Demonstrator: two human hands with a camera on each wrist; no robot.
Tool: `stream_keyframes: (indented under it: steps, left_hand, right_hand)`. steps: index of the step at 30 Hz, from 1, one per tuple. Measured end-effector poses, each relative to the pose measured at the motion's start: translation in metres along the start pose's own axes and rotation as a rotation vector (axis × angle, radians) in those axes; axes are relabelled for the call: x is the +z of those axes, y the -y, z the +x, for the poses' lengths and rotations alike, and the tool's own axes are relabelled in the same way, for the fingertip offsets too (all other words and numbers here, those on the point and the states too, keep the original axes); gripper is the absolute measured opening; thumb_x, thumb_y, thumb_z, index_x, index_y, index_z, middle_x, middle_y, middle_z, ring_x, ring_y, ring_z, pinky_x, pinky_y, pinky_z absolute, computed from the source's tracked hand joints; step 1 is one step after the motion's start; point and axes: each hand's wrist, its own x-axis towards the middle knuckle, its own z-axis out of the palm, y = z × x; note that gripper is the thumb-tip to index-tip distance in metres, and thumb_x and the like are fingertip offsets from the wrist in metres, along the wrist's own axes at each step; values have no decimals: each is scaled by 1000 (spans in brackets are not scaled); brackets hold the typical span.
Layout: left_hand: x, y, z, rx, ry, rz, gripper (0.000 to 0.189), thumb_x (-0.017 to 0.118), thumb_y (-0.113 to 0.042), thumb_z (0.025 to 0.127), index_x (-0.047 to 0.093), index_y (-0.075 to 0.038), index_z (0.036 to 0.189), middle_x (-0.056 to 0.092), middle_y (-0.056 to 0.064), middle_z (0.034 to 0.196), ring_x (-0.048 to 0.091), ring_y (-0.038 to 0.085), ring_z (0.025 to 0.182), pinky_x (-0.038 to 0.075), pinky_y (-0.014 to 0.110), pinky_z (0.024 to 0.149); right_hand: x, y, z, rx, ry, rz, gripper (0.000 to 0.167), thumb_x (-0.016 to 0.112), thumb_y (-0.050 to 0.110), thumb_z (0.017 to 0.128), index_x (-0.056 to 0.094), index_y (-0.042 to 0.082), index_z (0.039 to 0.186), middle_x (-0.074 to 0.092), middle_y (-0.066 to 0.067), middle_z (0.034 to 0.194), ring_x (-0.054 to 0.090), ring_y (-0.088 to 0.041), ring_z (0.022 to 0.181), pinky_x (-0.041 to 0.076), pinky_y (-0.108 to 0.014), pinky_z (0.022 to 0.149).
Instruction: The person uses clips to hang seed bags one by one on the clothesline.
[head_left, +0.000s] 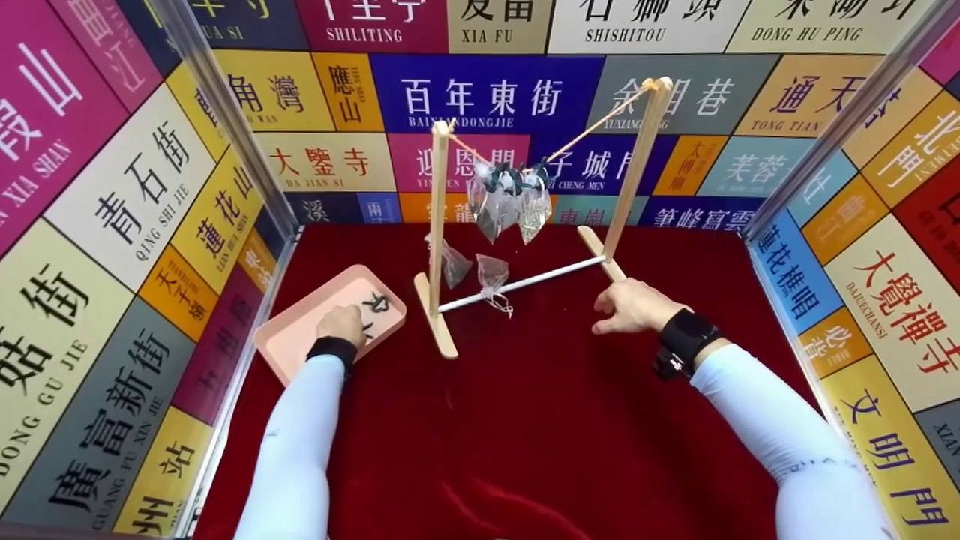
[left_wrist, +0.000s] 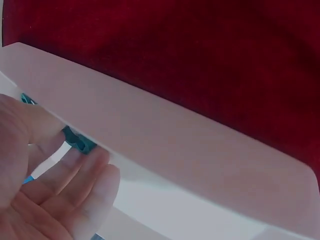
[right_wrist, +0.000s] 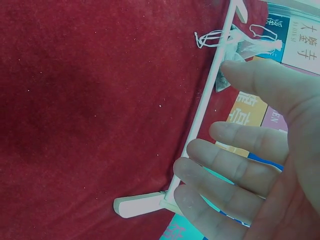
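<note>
In the head view, my left hand (head_left: 341, 324) reaches down into a pink tray (head_left: 289, 334) at the left. Its thumb and fingertips pinch a small dark green clip (left_wrist: 79, 141), partly hidden by the hand. More dark green clips (head_left: 376, 302) lie beside it in the tray. My right hand (head_left: 636, 306) hovers by the right foot of a wooden frame (head_left: 437, 225), fingers extended and holding nothing. From the string (head_left: 600, 124) between the frame's posts hang several small sheer bags (head_left: 495, 206), with dark green clips at their tops.
Two more sheer drawstring bags, one (head_left: 492, 271) by the white crossbar (head_left: 551, 277) and one (head_left: 454, 264) behind the left post, lie on the red cloth (head_left: 525, 420). Walls printed with place-name signs (head_left: 487, 94) enclose the back and sides.
</note>
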Motion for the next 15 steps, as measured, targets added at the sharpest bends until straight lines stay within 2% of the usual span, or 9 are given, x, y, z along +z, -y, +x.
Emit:
stream_keyframes:
  steps: [3, 6, 10, 13, 15]
  left_hand:
    - [1, 5, 3, -3, 24, -19, 28, 77, -7, 88, 76, 7, 113, 78, 38, 116, 79, 55, 108, 67, 66, 88]
    - [36, 31, 30, 25, -21, -9, 22, 79, -13, 85, 80, 4, 100, 81, 36, 107, 81, 53, 101, 67, 66, 85]
    - [83, 64, 66, 63, -104, -9, 22, 87, -26, 79, 81, -4, 83, 83, 25, 91, 81, 50, 92, 67, 64, 82]
    - [82, 64, 68, 58, -117, -55, 28, 89, -32, 80, 80, -6, 78, 83, 19, 85, 80, 49, 89, 66, 63, 83]
    - [72, 56, 66, 47, -103, -92, 32, 88, -35, 84, 79, -5, 78, 82, 18, 82, 79, 47, 86, 66, 60, 82]
  right_hand:
    - [0, 1, -1, 2, 7, -4, 50, 88, 39, 92, 82, 3, 125, 85, -18, 118, 78, -43, 117, 62, -60, 104]
    - [1, 2, -2, 8, 12, -4, 48, 88, 39, 93, 83, 3, 125, 85, -17, 118, 78, -42, 117, 62, -60, 103]
    - [3, 3, -2, 6, 12, -10, 47, 88, 39, 93, 83, 4, 123, 86, -16, 117, 79, -40, 116, 62, -59, 103]
    - [3, 3, -3, -3, 15, -14, 47, 87, 39, 93, 83, 4, 123, 86, -16, 117, 79, -41, 116, 62, -59, 102]
    - [3, 3, -4, -7, 20, -13, 47, 87, 39, 93, 83, 4, 123, 86, -17, 118, 79, -42, 116, 62, -59, 103]
